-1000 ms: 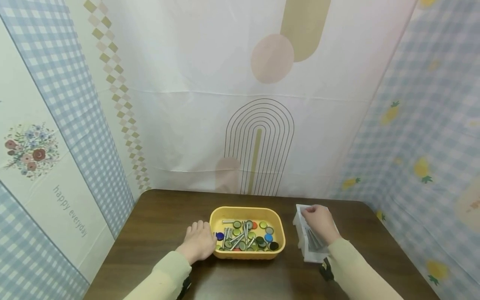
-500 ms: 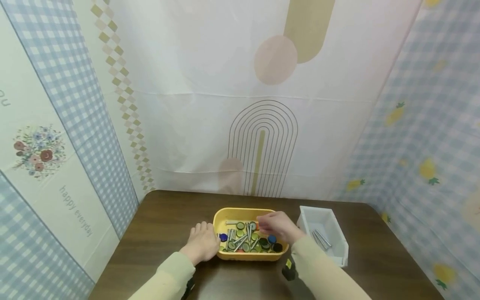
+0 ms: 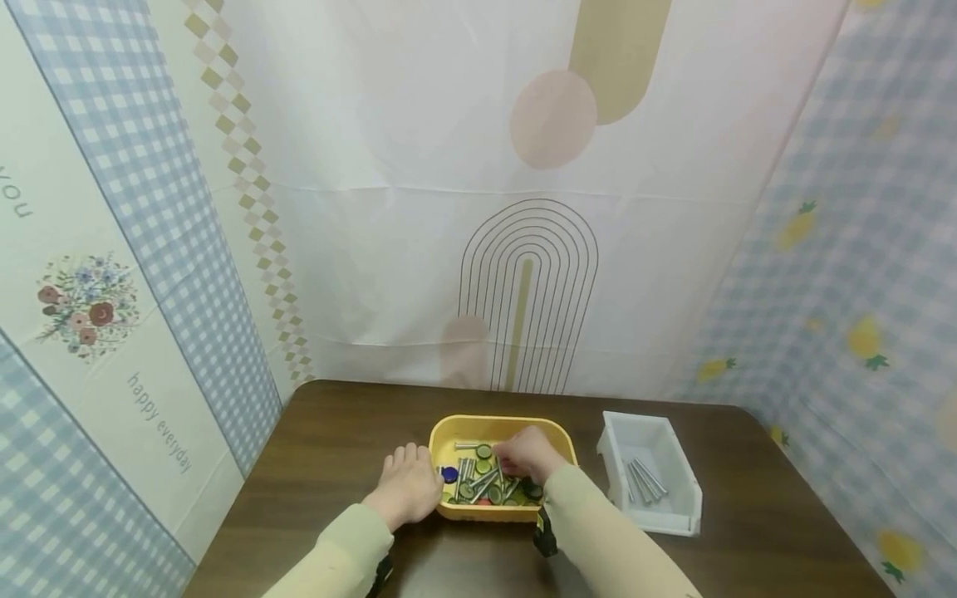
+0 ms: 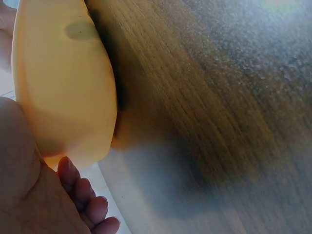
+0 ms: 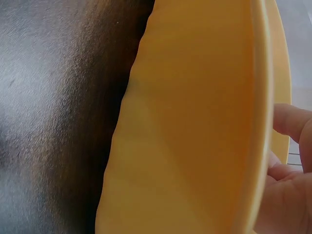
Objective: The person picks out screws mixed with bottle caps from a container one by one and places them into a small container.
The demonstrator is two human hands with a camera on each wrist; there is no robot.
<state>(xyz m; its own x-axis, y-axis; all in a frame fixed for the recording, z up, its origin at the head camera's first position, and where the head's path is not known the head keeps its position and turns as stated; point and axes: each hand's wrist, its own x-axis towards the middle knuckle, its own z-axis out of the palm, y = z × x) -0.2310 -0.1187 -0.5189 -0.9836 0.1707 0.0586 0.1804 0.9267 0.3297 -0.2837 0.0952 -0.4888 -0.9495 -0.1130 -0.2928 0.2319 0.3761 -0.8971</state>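
Observation:
A yellow plastic tub stands mid-table, holding silver bolts and bottle caps in green, blue, red and black. At its left end my left hand grips the rim, thumb over the edge and fingers along the outside. In the left wrist view the palm lies against the tub's wall. My right hand reaches over the tub with its fingertips down among the bolts and caps. The right wrist view shows its fingers partly behind the rim; whether they pinch a bolt I cannot tell.
To the right of the tub stands a white open bin with several bolts lying in it. Both are on a dark wooden table. Patterned cloths hang behind and at both sides.
My right hand has moved left from inside the white bin to over the yellow tub, and down among its contents. The left hand keeps its hold on the tub's left end.

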